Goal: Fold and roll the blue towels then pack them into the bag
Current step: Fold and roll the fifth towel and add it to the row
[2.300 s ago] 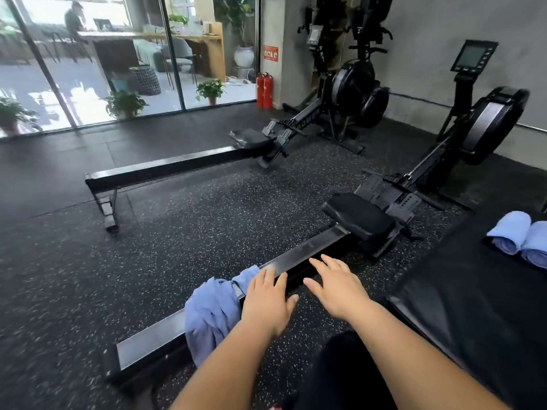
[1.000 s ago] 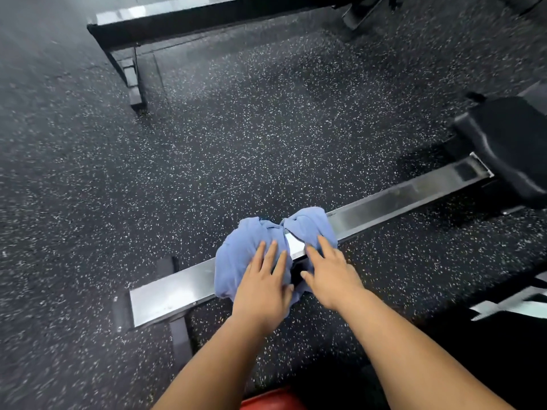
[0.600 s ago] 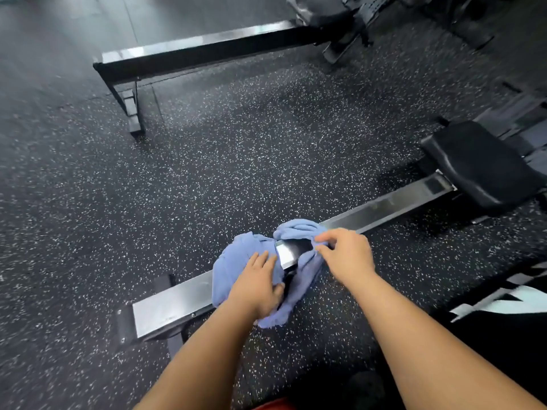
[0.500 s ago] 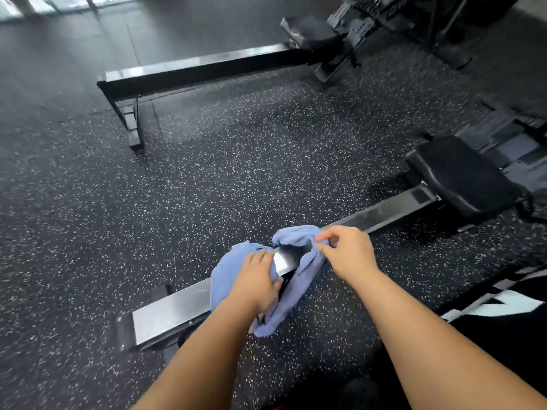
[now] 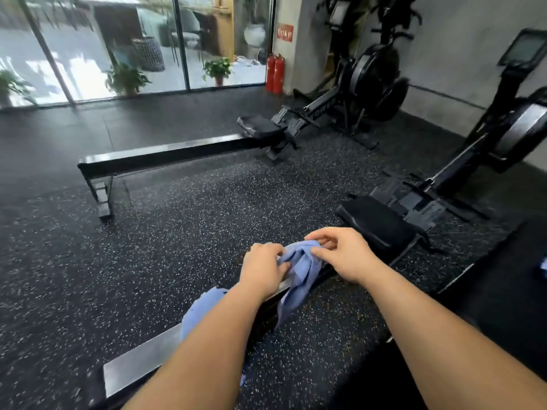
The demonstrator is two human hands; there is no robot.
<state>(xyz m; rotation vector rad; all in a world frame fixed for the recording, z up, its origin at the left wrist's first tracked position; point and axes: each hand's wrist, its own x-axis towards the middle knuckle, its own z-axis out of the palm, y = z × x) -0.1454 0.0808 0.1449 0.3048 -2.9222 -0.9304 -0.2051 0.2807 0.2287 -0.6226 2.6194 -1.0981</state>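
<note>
Both hands had hold of the blue towel above the metal rail of the near rowing machine. The left hand had its fingers curled over the bunched cloth, thumb pressed to it. The right hand pinched the upper fold between thumb and bent fingers (the fingertips partly hidden in the folds). The towel hung crumpled between them, one end trailing down beside the rail and another part showing behind the left forearm. The black seat stood just beyond the right hand.
</note>
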